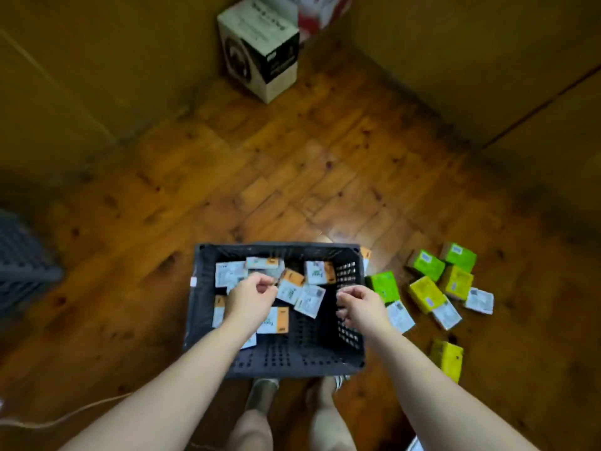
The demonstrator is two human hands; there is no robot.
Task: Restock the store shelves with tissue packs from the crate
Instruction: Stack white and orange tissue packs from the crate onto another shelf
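left hand [252,296] and right hand [357,305] hover with fingers curled, gripping nothing visible. tissue packs [309,299] lie below and between them in the crate [292,362]. green packs [383,284] sit right of the right hand.

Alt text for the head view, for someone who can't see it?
A person's left hand and right hand, fingers curled, hover over a dark crate of white-and-orange packs on a wood floor. Scattered right of the crate lie green and yellow packs; a black-and-white box stands farther back.
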